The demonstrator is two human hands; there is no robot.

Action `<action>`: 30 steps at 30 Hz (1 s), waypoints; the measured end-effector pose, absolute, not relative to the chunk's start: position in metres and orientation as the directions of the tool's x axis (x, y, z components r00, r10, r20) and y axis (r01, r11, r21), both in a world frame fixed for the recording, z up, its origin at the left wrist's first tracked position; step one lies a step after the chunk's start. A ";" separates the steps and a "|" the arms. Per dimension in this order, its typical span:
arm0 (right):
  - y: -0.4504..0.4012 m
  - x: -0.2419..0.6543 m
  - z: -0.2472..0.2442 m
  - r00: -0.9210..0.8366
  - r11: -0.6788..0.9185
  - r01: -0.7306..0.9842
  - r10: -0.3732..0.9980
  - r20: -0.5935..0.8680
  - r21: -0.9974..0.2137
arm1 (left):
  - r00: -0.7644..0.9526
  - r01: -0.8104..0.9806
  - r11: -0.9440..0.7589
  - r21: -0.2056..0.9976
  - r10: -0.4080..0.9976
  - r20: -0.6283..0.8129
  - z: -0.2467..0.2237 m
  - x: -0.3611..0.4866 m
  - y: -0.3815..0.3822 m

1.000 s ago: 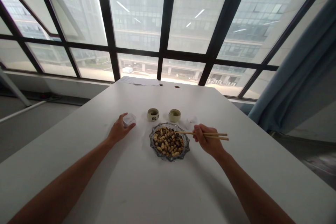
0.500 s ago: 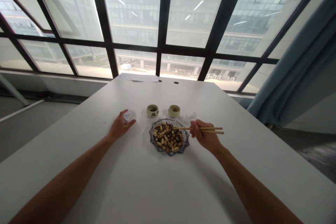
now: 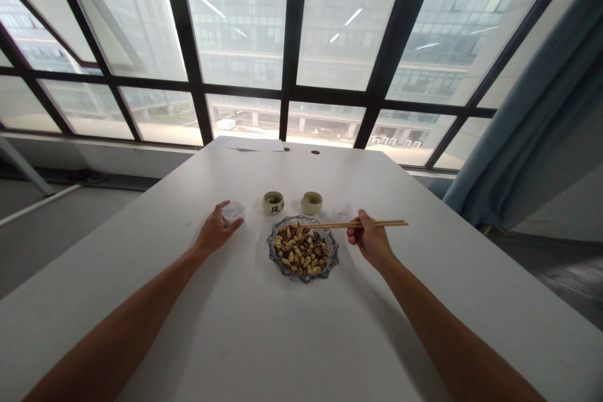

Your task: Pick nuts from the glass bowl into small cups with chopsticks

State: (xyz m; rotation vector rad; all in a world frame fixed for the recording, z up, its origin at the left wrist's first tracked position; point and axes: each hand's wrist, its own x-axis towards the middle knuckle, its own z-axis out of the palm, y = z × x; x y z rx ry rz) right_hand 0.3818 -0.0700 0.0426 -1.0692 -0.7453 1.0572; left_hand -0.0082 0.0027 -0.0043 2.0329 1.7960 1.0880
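My left hand (image 3: 220,226) curls its thumb and fingers around a small clear cup (image 3: 233,212) on the white table. In my right hand (image 3: 370,235) is a pair of wooden chopsticks (image 3: 339,225), held almost level and pointing left. Their tips are over the back part of a scalloped glass bowl (image 3: 333,259). It holds a heap of peanuts (image 3: 306,259) in their shells and dark striped seeds, probably sunflower seeds. Something dark and tiny shows at the tips, but I cannot tell whether it is gripped.
Behind the bowl stand two pale green cups, the left cup (image 3: 273,203) with a dark character and the right cup (image 3: 311,203). Another clear cup (image 3: 343,209) is near my right hand. Papers (image 3: 249,144) lie at the table's (image 3: 264,352) far end, and a blue curtain (image 3: 522,107) hangs at right.
My right hand has shifted slightly right and the chopsticks have risen from among the seeds to the bowl's back part. My left hand stays around the clear cup. The view tilted slightly.
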 end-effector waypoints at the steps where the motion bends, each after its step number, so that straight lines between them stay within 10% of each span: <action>1: -0.070 0.382 0.041 0.339 0.105 -0.320 0.941 -0.010 -0.942 | -0.019 0.763 -0.229 0.604 0.926 0.376 -0.004 -0.008 0.002; 14: -0.063 0.389 0.021 0.401 0.090 -0.419 0.911 -0.096 -0.903 | -0.022 0.745 -0.242 0.622 0.923 0.384 -0.008 -0.008 0.004; 23: -0.059 0.408 0.045 0.522 0.273 -0.397 0.852 0.029 -0.876 | 0.053 0.809 -0.455 0.372 0.687 0.725 0.022 0.016 -0.004; 30: -0.059 0.443 0.072 0.653 0.433 -0.337 0.747 0.124 -0.836 | 0.438 0.735 -0.602 0.311 0.772 0.461 0.066 0.145 -0.009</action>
